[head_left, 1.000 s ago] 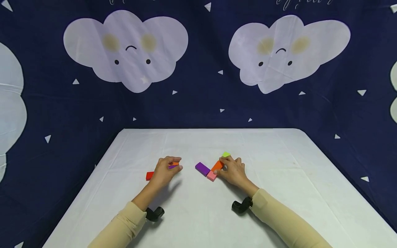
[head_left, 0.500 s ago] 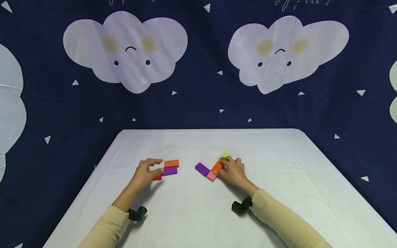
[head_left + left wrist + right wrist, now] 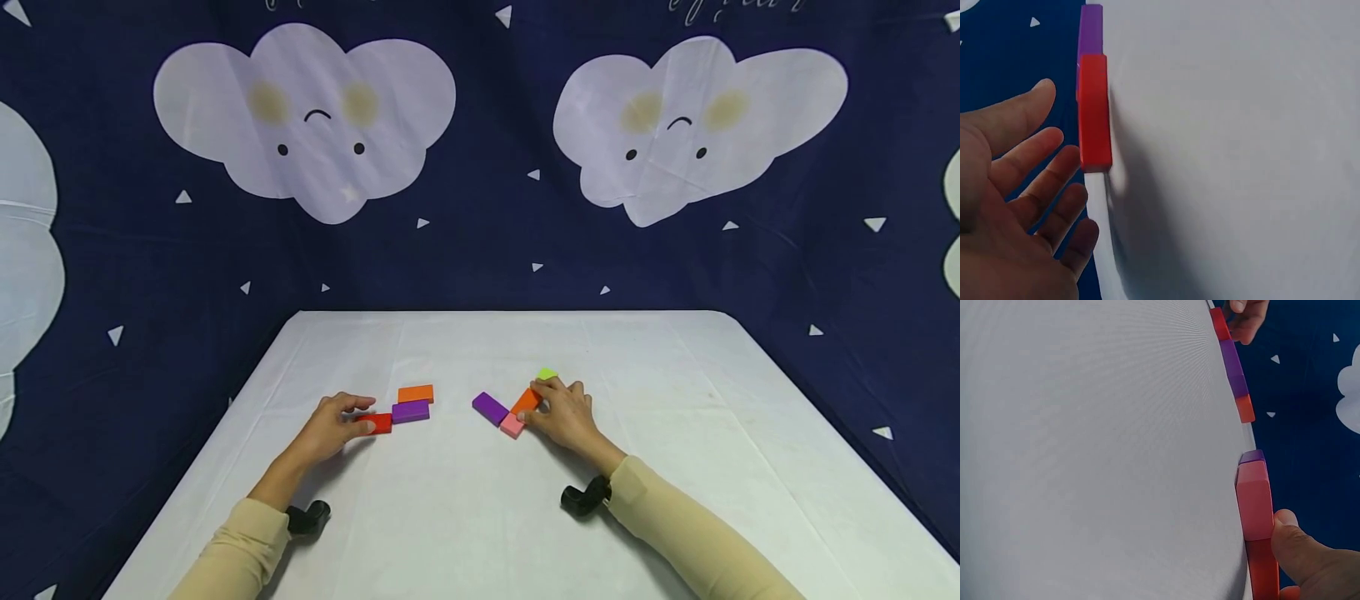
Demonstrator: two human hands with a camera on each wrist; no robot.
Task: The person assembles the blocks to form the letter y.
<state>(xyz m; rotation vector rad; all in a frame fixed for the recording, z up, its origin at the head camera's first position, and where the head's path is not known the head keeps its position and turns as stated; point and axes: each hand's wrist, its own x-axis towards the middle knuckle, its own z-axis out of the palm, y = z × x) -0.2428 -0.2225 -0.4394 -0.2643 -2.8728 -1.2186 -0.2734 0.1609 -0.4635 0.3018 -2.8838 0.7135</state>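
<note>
Left of frame centre, the left hand [image 3: 330,427] keeps loose, empty fingers parted beside the red block [image 3: 383,423], while just right of centre the right hand [image 3: 566,415] pinches the orange block [image 3: 527,401], seemingly steadying it against the pink block [image 3: 512,427].

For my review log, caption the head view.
Left hand at red block, right hand at orange block, over white table.

Even light brightens the tabletop [image 3: 465,517] in the head view, soft shadows lying on it near the left hand [image 3: 327,428] and right hand [image 3: 567,414]. Both wrist views are dimmer: a broad, blurred shadow in the left, fine moiré ripples in the right.
</note>
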